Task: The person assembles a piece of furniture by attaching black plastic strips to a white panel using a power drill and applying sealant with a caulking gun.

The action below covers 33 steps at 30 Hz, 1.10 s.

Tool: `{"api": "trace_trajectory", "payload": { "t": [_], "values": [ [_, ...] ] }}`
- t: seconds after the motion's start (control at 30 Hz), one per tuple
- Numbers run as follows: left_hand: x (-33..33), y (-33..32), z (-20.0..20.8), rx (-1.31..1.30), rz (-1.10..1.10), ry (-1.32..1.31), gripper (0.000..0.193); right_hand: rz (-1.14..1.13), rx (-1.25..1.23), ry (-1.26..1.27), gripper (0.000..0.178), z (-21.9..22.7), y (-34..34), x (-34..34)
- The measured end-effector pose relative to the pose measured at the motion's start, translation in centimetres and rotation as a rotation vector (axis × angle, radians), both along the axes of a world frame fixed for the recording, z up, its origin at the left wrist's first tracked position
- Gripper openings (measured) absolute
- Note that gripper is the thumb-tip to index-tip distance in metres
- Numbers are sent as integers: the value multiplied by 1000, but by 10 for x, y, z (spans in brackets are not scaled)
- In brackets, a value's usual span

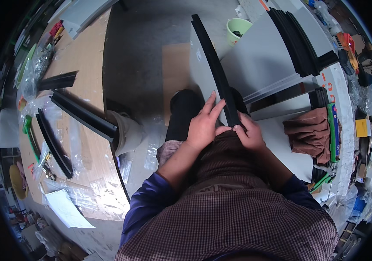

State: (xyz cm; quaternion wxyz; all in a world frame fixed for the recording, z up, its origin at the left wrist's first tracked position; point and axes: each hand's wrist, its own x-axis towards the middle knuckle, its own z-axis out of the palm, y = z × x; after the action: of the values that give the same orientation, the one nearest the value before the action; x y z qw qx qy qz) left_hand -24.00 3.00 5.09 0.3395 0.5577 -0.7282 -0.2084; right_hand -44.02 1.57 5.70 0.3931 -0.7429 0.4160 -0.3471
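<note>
A flat light-grey panel (197, 56) stands on edge between my knees, with a long black edge strip (212, 58) along its upper edge. My left hand (202, 127) lies against the panel's left face, its fingers stretched toward the strip and its thumb near the strip's near end. On the other side, my right hand (251, 134) is closed at that same end, thumb and fingers pinching the strip. The fingertips behind the panel are partly hidden, and both hands are close together over my lap.
To the left, a wooden table (88, 87) carries black strips (83, 114), plastic wrap and a white paper sheet (67, 208). On the right are more grey panels (255, 56) with black strips, a brown cloth (308, 135) and a green tube (333, 130). A green bucket (239, 28) stands ahead.
</note>
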Motion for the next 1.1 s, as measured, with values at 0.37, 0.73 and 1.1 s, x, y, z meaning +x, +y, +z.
{"api": "trace_trajectory", "payload": {
  "t": [0.37,0.73,1.1],
  "values": [
    [-6,2,-1,47,9,24,89,13,-52,62,37,12,3,4],
    [-5,0,-10,-65,-15,80,84,-74,-65,159,34,-2,0,3],
    [-11,-11,-5,60,-46,-23,77,-82,4,145,22,-10,-7,-16]
  ]
}}
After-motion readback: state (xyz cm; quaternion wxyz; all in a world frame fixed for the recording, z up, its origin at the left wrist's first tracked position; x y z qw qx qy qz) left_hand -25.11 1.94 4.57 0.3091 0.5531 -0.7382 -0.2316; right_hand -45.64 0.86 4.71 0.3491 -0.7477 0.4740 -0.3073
